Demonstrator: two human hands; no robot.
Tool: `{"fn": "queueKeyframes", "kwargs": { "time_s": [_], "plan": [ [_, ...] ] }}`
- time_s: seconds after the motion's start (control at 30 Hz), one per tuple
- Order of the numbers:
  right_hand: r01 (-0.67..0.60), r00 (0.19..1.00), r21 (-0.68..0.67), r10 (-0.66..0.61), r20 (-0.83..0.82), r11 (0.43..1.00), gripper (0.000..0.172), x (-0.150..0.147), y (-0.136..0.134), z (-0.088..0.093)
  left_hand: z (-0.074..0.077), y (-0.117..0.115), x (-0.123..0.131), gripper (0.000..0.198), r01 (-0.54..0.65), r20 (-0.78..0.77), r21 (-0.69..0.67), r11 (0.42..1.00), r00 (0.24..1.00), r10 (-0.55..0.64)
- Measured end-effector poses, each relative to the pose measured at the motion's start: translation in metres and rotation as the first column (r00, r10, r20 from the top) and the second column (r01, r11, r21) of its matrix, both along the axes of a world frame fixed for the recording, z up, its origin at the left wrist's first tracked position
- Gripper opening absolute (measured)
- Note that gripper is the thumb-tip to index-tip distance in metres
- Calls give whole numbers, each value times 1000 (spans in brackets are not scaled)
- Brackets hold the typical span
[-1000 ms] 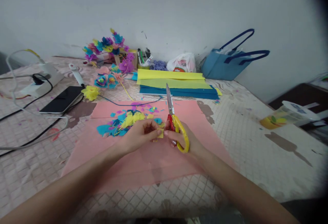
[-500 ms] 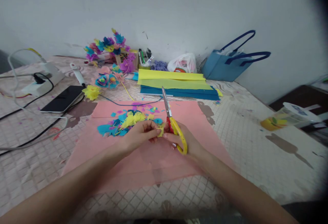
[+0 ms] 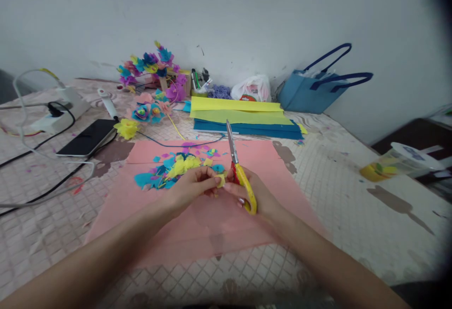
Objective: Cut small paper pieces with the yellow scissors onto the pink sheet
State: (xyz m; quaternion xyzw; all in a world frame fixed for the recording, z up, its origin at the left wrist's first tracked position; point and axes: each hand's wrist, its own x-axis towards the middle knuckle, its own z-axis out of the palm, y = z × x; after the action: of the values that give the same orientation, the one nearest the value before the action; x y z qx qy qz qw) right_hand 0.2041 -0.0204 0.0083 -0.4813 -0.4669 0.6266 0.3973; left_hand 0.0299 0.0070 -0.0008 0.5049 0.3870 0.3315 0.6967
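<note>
My left hand (image 3: 199, 184) pinches a small piece of yellow paper (image 3: 221, 180) between thumb and fingers. Close on its right, my right hand (image 3: 256, 191) holds scissors (image 3: 243, 177) with yellow and red handles, their blades pointing up and away. The right fingertips are at the edge of the yellow piece; whether they grip it too is unclear. Both hands are over a pink paper sheet (image 3: 212, 229). Just beyond my left hand lies a heap of cut paper pieces (image 3: 169, 167), blue, purple and yellow.
Yellow paper (image 3: 236, 111) and blue paper (image 3: 247, 128) lie behind the pink sheet. Paper flowers (image 3: 148, 66), a phone (image 3: 86, 137), a glue gun (image 3: 108, 103) and cables are on the left. At right are a blue bag (image 3: 310, 92) and a tilted plastic cup (image 3: 395, 163).
The yellow piece has turned slightly between my fingers and shows more of its face. The scissor blades have shifted a little to the right. Both hands stay in nearly the same place.
</note>
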Motion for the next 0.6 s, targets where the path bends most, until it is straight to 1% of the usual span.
{"fn": "queueKeyframes", "kwargs": {
  "time_s": [0.17,0.27,0.43,0.6],
  "plan": [
    [17,1000,69,-18,18,997,30,-1,0,-3,1,-1,1,27,-5,-11,-14,1000,1000,5],
    [27,1000,55,-28,8,998,31,2,1,-4,0,-2,0,28,3,-3,-32,999,1000,-3],
    [40,999,38,-39,-19,998,36,2,0,-2,-1,-3,2,29,-18,40,-52,998,999,21],
    [21,999,55,-23,23,998,31,-1,-2,-3,-4,-1,3,31,-22,26,-39,999,999,23]
  ]
}}
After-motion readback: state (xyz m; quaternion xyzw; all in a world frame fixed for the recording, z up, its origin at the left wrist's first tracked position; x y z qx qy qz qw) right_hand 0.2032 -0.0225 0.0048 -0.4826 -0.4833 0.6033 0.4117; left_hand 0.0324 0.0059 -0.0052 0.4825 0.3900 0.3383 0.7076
